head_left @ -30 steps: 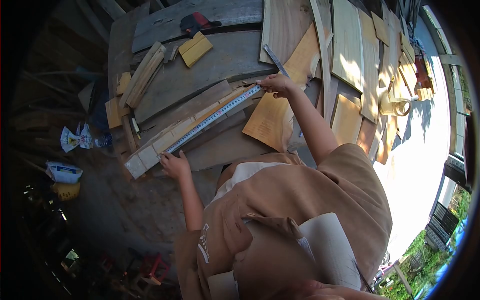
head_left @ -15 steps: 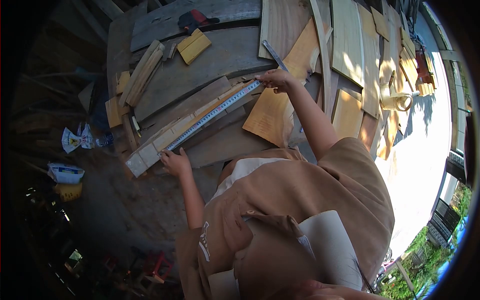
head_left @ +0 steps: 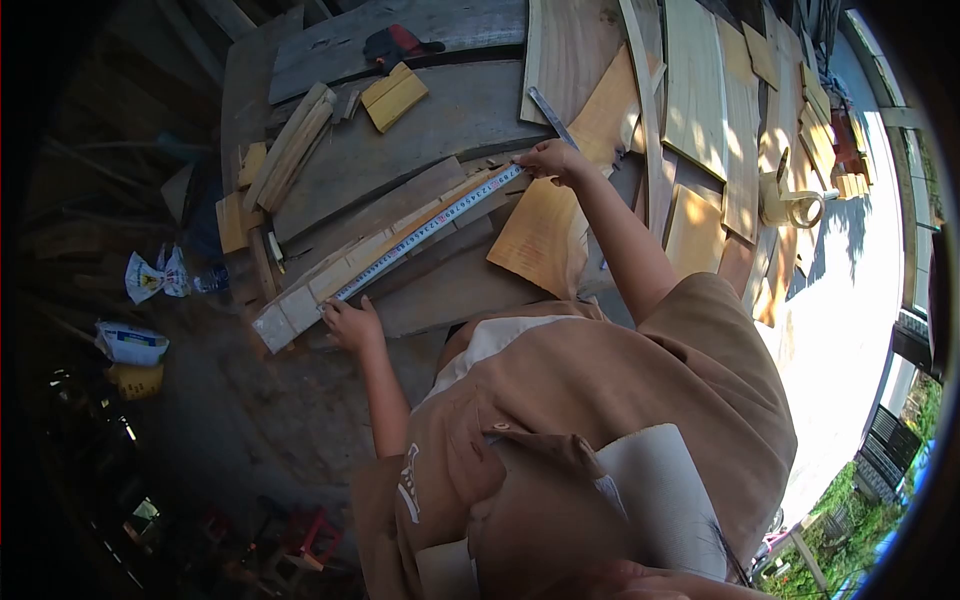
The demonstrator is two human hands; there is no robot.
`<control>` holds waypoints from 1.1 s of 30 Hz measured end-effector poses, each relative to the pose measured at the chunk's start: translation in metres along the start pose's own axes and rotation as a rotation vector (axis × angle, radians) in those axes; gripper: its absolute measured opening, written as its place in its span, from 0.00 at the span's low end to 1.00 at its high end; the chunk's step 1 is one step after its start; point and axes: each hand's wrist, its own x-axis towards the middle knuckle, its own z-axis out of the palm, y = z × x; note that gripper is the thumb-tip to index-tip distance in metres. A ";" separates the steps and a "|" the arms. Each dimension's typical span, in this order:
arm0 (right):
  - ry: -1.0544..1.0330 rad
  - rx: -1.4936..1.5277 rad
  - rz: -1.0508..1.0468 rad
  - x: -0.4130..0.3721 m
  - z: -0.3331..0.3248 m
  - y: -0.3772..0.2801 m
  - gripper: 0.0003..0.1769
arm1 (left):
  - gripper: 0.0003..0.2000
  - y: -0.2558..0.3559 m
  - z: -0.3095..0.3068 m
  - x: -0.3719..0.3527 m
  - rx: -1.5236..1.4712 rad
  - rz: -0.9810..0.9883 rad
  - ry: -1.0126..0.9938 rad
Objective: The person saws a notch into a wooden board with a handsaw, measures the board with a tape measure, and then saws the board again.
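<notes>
A workbench [head_left: 440, 110] of grey weathered boards stands half in shade, strewn with offcuts. The right hand [head_left: 553, 160] has its fingertips pinched narrow on the far end of a tape measure [head_left: 430, 225]. The left hand [head_left: 350, 323] lies curled at the near end; whether it grips cannot be told. The tape lies stretched along a pale wooden strip [head_left: 300, 305], with a yellow board [head_left: 540, 240] beside it.

One view only, from the head, tilted steeply down over the person's own tan cloth shirt [head_left: 620, 400] onto the grey plank workbench [head_left: 440, 110]. It is a wide fisheye with dark rounded edges. The bench sits at arm's reach, the white tape measure [head_left: 425, 233] upper mid-frame.
</notes>
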 end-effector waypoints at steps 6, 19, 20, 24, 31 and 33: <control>0.104 -0.157 -0.218 0.006 0.004 0.003 0.17 | 0.33 -0.001 0.000 0.000 -0.021 0.000 0.011; 0.114 -0.100 -0.110 -0.005 0.008 0.004 0.20 | 0.33 -0.001 -0.018 0.005 0.008 -0.028 -0.077; 0.114 -0.076 -0.142 -0.010 0.008 0.003 0.21 | 0.34 -0.002 -0.019 0.005 0.016 -0.032 -0.082; 0.137 -0.073 -0.165 -0.017 0.009 -0.002 0.22 | 0.34 -0.002 -0.019 0.006 0.026 -0.022 -0.075; 0.163 -0.114 -0.231 -0.003 0.010 0.006 0.21 | 0.34 -0.001 -0.018 0.007 0.015 -0.042 -0.090; 0.172 -0.115 -0.233 -0.003 0.011 0.006 0.21 | 0.34 -0.002 -0.016 0.007 0.020 -0.044 -0.089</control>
